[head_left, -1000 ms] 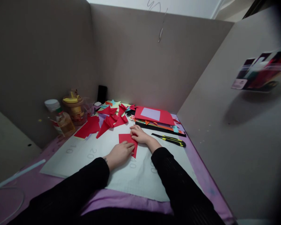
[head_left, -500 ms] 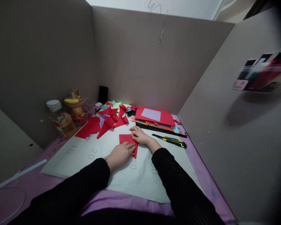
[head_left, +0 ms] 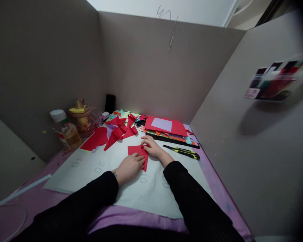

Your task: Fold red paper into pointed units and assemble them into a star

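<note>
A red sheet of paper lies on the white mat in front of me. My left hand rests flat on its lower part, fingers stretched toward the right edge. At the upper right edge of the sheet is my right hand, its fingers bent and its fingertips on the paper; whether they pinch it is too small to tell. Behind the sheet lie several folded red paper pieces. A yellow and black cutter is to the right of my right hand.
Flat red sheets lie at the left, near a bottle and a brown jar. A black phone leans at the back. Stacked coloured paper sits at the back right. Grey panels enclose the table.
The view has shifted slightly. My left hand has slid a little to the left on the red sheet, and my right hand stays at its upper right edge.
</note>
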The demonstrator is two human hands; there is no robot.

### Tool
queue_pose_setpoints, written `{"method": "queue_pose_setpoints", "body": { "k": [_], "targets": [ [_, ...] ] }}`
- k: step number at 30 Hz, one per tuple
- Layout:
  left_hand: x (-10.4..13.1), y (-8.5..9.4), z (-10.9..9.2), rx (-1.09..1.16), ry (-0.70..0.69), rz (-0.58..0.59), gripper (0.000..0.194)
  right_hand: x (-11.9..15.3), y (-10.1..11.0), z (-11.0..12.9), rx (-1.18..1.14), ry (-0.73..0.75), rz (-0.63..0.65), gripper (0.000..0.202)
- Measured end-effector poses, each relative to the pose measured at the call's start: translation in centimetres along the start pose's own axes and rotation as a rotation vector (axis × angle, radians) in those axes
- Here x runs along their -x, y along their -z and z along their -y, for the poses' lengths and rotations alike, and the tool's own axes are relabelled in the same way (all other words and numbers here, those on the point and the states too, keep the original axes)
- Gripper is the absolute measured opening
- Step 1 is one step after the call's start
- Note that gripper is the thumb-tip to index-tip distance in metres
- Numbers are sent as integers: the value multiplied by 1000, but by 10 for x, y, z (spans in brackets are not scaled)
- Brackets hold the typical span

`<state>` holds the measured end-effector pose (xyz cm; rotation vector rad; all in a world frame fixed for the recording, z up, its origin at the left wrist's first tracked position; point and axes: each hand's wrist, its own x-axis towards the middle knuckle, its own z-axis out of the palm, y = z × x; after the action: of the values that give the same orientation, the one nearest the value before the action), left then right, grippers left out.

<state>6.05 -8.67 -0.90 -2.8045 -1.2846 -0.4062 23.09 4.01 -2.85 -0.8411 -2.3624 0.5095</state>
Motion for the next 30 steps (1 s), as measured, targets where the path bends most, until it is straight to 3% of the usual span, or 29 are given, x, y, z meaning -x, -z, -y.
{"method": "queue_pose_setpoints", "body": {
  "k": [5,11,15,19,25,30],
  "targets": [
    [2,2,1,14,35,-23,28,44,19,27,-15,28,-69,39],
    [2,3,-1,21,37,-36,20,88,21,49,26,180,112,47],
    [2,2,0,3,28,-27,24,81,21,39,148,123,96,40],
    [2,3,-1,15,29,-18,28,65,22,23,313,-23,62,35],
    [2,4,-2,7,35,-2,28,37,16,8,429,-144,-44,31],
    [3,5,0,-5,43,-14,28,38,15,14,458,-166,-129,46]
  ]
}}
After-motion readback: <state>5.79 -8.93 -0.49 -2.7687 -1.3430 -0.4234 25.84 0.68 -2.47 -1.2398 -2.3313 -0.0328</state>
